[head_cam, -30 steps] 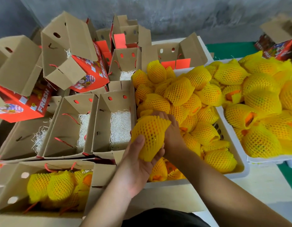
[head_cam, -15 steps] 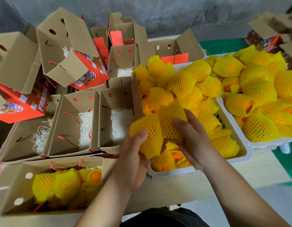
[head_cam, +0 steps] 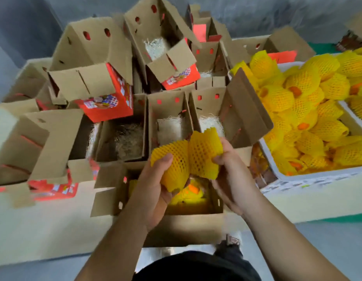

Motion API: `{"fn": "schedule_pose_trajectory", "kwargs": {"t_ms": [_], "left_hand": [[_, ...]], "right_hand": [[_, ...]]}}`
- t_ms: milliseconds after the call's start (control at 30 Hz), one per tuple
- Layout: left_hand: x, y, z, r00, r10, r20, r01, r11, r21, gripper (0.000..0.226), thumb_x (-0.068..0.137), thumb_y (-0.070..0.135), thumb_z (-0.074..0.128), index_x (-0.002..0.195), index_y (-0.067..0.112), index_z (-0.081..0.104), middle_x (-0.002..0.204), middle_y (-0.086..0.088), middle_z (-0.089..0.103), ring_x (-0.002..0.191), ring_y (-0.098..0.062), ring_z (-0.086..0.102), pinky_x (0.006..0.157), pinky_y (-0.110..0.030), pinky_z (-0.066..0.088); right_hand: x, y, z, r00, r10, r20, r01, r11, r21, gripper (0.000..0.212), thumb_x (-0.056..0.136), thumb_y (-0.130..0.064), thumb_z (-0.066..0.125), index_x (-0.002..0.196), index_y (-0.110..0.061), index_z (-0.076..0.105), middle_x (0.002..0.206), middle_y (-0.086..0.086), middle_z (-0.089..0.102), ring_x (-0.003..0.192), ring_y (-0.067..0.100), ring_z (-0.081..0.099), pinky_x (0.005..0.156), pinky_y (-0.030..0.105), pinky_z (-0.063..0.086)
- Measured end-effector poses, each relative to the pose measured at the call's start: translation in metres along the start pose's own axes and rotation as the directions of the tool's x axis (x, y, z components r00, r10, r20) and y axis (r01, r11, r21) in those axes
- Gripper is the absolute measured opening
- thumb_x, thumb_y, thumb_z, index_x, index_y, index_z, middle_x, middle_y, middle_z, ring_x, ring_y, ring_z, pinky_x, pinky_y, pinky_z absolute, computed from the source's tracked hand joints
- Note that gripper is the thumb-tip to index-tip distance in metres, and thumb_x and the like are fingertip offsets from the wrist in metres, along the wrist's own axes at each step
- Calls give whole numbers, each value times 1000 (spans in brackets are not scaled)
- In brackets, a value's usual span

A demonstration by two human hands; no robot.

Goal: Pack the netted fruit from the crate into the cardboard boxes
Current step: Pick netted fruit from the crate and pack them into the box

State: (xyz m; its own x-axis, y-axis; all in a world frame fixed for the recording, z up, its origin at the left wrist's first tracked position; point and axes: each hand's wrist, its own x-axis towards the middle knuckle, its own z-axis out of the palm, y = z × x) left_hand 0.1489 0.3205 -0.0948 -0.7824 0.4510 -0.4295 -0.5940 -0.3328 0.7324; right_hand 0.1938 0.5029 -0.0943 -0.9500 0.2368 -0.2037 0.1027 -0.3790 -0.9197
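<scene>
Each of my hands holds one fruit in yellow foam netting. My left hand (head_cam: 155, 191) grips the left netted fruit (head_cam: 172, 165) from below. My right hand (head_cam: 230, 173) grips the right netted fruit (head_cam: 204, 153) from its right side. Both fruits hang just above an open cardboard box (head_cam: 176, 224) at the near edge, where some netted fruit (head_cam: 188, 193) lies inside. The white crate (head_cam: 310, 177) on the right is heaped with several more netted fruit (head_cam: 297, 110).
Several open cardboard boxes with pale shredded padding (head_cam: 170, 128) stand behind the near box. More boxes, some with red printed sides (head_cam: 107, 106), are stacked at the back and left. A second heap of netted fruit (head_cam: 360, 102) lies at the far right.
Both hands have carried their fruit leftward from over the crate to above the near box. The view has swung left and down, and the picture is motion-blurred.
</scene>
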Motion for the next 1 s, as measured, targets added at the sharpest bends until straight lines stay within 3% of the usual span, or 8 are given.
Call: {"fn": "schedule_pose_trajectory", "kwargs": {"t_ms": [167, 300, 367, 500, 667, 767, 867, 1000], "left_hand": [[-3, 25, -84, 982, 13, -186, -2, 998, 60, 54, 79, 43, 80, 131, 35, 67, 128, -1, 72, 118, -24, 70, 101, -54, 54], [0, 24, -115, 967, 27, -255, 10, 989, 145, 60, 75, 50, 84, 129, 35, 65, 123, 3, 74, 110, -19, 73, 84, -45, 62], [0, 21, -118, 974, 23, -227, 26, 977, 212, 67, 63, 59, 86, 124, 42, 66, 117, 11, 76, 107, -15, 74, 81, -42, 60], [1, 15, -113, 990, -40, -133, 75, 961, 266, 54, 65, 59, 85, 115, 50, 68, 119, 12, 75, 110, -16, 72, 96, -49, 54], [11, 13, -111, 973, -134, -187, 167, 970, 174, 47, 80, 42, 76, 124, 30, 65, 124, -8, 73, 113, -29, 70, 104, -49, 52], [18, 10, -113, 979, -169, -114, 183, 975, 123, 35, 98, 19, 58, 133, 20, 61, 128, -15, 70, 115, -27, 69, 100, -45, 55], [16, 9, -103, 980, -185, 68, 176, 977, 123, 39, 103, 31, 55, 141, 23, 52, 135, -12, 68, 120, -20, 68, 100, -40, 54], [18, 24, -100, 962, -198, 189, 143, 952, 270, 61, 96, 63, 42, 153, 41, 37, 143, 3, 61, 119, -18, 68, 102, -38, 54]], "right_hand": [[-16, 44, 45, 999, -39, -14, 24, 833, -553, 49, 69, -32, 63, 116, -40, 54, 98, -22, 66, 86, -3, 64, 68, 14, 48], [-2, 72, 40, 991, 123, -46, -95, 431, -897, 59, 79, -30, 76, 127, -26, 42, 115, 1, 62, 103, 21, 63, 83, 34, 49], [14, 84, 42, 972, 193, -137, -180, 230, -956, 64, 84, -26, 77, 133, -16, 36, 128, 15, 56, 112, 35, 60, 91, 40, 49], [39, 95, 42, 933, 300, -199, -274, 232, -933, 56, 92, -26, 70, 129, -15, 29, 140, 20, 46, 118, 36, 56, 98, 42, 45], [27, 84, 45, 932, 225, -284, -258, -140, -956, 80, 93, -66, 54, 155, -27, 22, 151, 10, 27, 144, 36, 26, 117, 50, 25], [6, 79, 66, 977, -46, -209, -198, 176, -964, 57, 90, -69, 54, 138, -38, 53, 130, 2, 45, 125, 25, 40, 111, 43, 32], [-7, 78, 96, 981, 189, -35, -158, 695, -702, 51, 88, -64, 64, 124, -29, 63, 115, -5, 69, 109, 13, 64, 97, 36, 51], [-6, 79, 97, 980, 152, -132, -194, 889, -415, 55, 81, -38, 79, 130, -25, 58, 115, 2, 73, 106, 16, 70, 88, 34, 57]]}}
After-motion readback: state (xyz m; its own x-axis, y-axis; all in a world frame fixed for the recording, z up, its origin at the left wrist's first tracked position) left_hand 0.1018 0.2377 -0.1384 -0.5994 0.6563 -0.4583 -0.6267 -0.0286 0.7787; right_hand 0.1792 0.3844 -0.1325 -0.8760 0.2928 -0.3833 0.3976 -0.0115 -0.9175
